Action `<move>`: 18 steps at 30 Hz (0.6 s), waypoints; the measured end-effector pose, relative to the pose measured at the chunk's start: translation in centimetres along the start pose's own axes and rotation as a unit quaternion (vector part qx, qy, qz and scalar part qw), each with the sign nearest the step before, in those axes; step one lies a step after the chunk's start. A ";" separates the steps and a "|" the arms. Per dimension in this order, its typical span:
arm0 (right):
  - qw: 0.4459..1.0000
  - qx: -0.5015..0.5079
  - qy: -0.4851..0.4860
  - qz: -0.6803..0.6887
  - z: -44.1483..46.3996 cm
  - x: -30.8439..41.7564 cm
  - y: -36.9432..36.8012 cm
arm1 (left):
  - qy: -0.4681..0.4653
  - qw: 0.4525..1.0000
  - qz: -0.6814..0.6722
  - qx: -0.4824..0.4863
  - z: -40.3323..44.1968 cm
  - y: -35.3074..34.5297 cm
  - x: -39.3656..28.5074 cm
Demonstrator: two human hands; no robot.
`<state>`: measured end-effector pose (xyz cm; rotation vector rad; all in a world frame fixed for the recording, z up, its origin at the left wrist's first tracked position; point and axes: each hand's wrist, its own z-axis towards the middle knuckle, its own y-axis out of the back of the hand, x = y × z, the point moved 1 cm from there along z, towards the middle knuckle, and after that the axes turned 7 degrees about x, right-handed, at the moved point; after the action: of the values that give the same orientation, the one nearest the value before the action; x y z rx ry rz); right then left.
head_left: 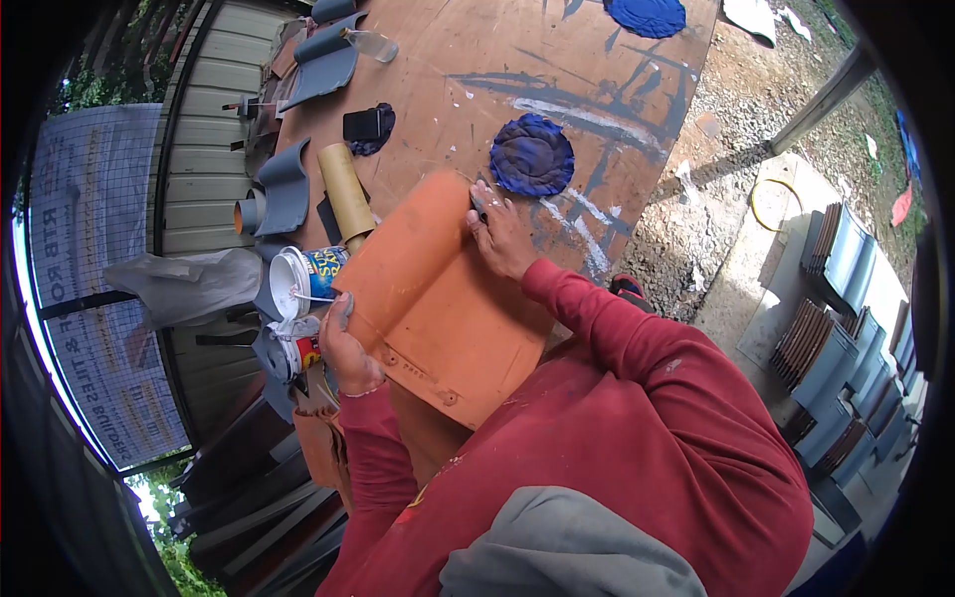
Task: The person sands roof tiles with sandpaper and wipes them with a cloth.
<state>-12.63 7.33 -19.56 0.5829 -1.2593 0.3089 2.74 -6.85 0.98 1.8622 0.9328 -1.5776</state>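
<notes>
An orange curved roof tile [448, 308] lies tilted at the near edge of the wooden table, close to my body. My left hand [348, 348] grips its left edge, with the thumb on top and the other fingers hidden below. At its far right edge, my right hand [497, 229] rests with the fingers on the rim. Just beyond my right hand sits a round dark blue pad [532, 155] on the table. A white bucket with a blue label [316, 271] stands left of the tile, a stick in it.
Behind the bucket is a tan cardboard roll [344, 189]. Grey curved tiles [285, 186] line the table's left side, near a black phone-like object [367, 125] and a clear bottle [372, 45]. Stacked tiles [816, 343] stand on the ground at right, beyond a post [821, 99].
</notes>
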 end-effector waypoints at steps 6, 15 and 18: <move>0.999 -0.031 0.003 -0.035 -1.4 1.3 -0.2 | -0.041 0.999 0.024 -0.026 1.5 1.8 1.2; 0.993 0.039 0.019 -0.106 -4.4 1.1 -2.9 | 0.009 1.000 -0.010 -0.016 2.1 3.7 1.9; 0.976 0.112 -0.038 -0.184 -4.0 -0.6 -2.1 | 0.096 0.991 -0.093 0.013 2.3 5.6 2.9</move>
<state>-8.49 8.00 -21.35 1.0140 -1.1689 0.1182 5.88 -11.60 -2.51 2.0228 1.2076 -1.5412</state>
